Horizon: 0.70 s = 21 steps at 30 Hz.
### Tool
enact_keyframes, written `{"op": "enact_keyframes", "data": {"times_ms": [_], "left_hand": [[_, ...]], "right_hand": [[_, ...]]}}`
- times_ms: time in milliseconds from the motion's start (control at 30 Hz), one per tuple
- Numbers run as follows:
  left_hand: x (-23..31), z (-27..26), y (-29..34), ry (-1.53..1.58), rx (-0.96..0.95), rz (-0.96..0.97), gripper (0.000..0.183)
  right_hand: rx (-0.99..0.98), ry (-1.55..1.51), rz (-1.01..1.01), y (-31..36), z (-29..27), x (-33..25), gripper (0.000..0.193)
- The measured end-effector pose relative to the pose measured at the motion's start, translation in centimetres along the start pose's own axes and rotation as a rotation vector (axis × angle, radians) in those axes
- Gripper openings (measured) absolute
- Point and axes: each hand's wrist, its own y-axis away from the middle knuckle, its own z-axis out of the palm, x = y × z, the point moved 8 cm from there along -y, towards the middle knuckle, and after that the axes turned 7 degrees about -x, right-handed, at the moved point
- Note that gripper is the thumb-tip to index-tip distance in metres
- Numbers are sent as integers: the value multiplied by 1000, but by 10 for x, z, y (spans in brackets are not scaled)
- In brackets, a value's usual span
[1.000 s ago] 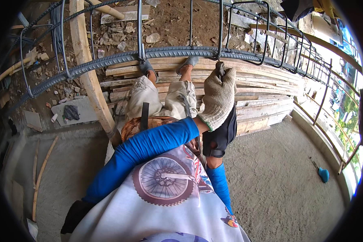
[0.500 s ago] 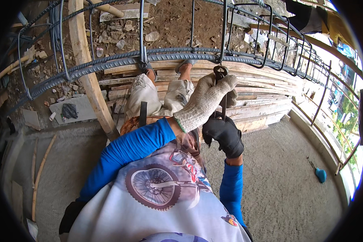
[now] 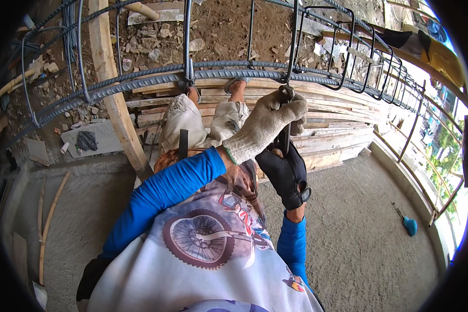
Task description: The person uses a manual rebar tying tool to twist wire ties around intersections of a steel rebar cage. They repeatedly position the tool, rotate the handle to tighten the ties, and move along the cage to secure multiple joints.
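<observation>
My left hand [image 3: 271, 120], in a whitish knit glove, is closed near the head of dark metal pincers [image 3: 285, 93]. Below it, my right hand [image 3: 285, 171], in a black glove, grips the pincer handles. The jaws are just under the lower bars of a rebar cage [image 3: 164, 79], where a vertical stirrup [image 3: 295, 41] meets them. Whether the jaws hold tie wire is too small to tell.
A wooden post [image 3: 112, 83] slants up behind the cage on the left. Stacked boards [image 3: 338, 112] lie beneath it. On the concrete floor to the right is a blue-handled tool [image 3: 410, 225]. Bamboo poles [image 3: 52, 223] lie at left.
My right hand has turned at the wrist and shifted slightly up and left on the handles. My left hand stays close to the pincer head, almost unmoved.
</observation>
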Motion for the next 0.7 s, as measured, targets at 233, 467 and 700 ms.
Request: {"op": "enact_keyframes", "data": {"times_ms": [233, 467, 700], "left_hand": [[-5, 10, -3, 166, -79, -57, 31], [-6, 17, -8, 282, -75, 12, 27], [-8, 19, -12, 230, 67, 95, 20]], "right_hand": [[40, -626, 430, 13, -3, 21, 18], [-131, -137, 196, 16, -30, 7, 25], [407, 696, 37, 59, -35, -41, 92]]}}
